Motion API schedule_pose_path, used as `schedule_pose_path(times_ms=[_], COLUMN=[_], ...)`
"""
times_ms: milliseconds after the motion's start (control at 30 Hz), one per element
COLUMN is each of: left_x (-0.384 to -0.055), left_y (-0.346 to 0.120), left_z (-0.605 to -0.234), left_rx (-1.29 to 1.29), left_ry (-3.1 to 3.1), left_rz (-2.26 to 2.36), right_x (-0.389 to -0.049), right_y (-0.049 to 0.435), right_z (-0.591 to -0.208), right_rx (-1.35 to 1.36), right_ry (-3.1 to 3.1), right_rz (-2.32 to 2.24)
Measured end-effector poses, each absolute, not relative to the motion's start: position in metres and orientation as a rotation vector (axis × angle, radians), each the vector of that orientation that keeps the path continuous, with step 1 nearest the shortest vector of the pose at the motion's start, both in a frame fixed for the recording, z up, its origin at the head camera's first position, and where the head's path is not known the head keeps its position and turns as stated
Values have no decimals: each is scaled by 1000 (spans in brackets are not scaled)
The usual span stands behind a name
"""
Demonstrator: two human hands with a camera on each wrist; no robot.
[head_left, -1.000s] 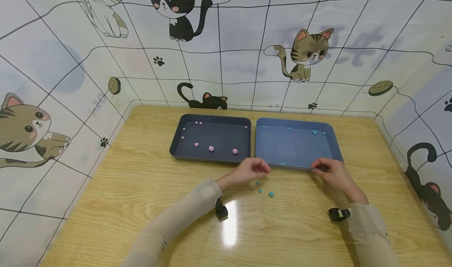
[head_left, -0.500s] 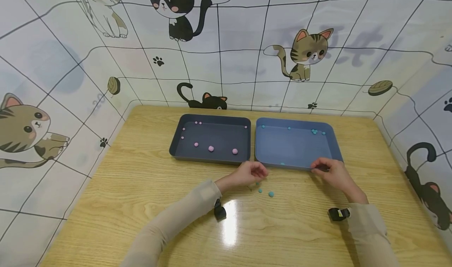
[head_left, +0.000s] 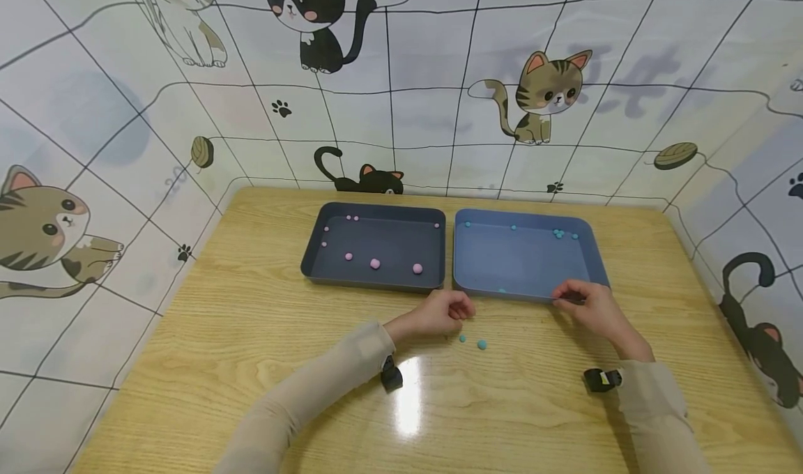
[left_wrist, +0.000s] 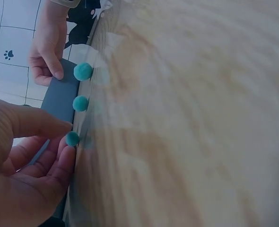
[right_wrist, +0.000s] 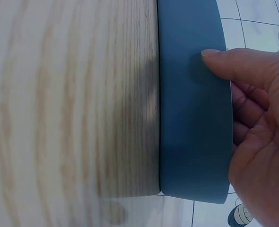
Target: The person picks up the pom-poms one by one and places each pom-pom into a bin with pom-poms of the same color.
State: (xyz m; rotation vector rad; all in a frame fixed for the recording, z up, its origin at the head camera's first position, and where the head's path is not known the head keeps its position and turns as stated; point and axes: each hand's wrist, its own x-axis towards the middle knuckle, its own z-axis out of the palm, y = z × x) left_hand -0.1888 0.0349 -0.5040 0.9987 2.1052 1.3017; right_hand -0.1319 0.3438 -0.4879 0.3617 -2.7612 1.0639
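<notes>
My left hand (head_left: 439, 314) is down at the table in front of the trays. In the left wrist view, its thumb and fingers pinch a small teal pom-pom (left_wrist: 72, 138). Two more teal pom-poms lie close by on the wood, a middle-sized one (left_wrist: 81, 103) and a larger one (left_wrist: 83, 71). My right hand (head_left: 592, 309) grips the near rim of the blue tray (head_left: 527, 295) towards its right end. The right wrist view has the thumb (right_wrist: 215, 59) against the tray's outer wall, with the other fingers over the inside.
A dark grey tray (head_left: 376, 284) stands just left of the blue one, holding several pink pom-poms (head_left: 375, 264). Several teal pom-poms (head_left: 558, 233) lie inside the blue tray, mostly along its far side. A cat-print sheet (head_left: 433, 111) surrounds the wooden table (head_left: 251, 355).
My left hand has come down slightly towards me, and its fingers have closed round the nearest small teal pom-pom, which the hand now covers in the head view. The right hand stays put.
</notes>
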Motion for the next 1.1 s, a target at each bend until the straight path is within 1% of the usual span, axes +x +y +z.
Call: schedule_pose_path(times_ms=[333, 1100], left_x=[-191, -191], left_y=[37, 36], left_z=[-504, -504], left_rx=[1101, 1056], left_ry=[2156, 2127], left_rz=[1208, 1295], right_x=[-132, -132], right_y=[344, 343], right_z=[-488, -488], right_rx=[367, 357], right_ry=[-2754, -2764], right_rz=[1048, 1067])
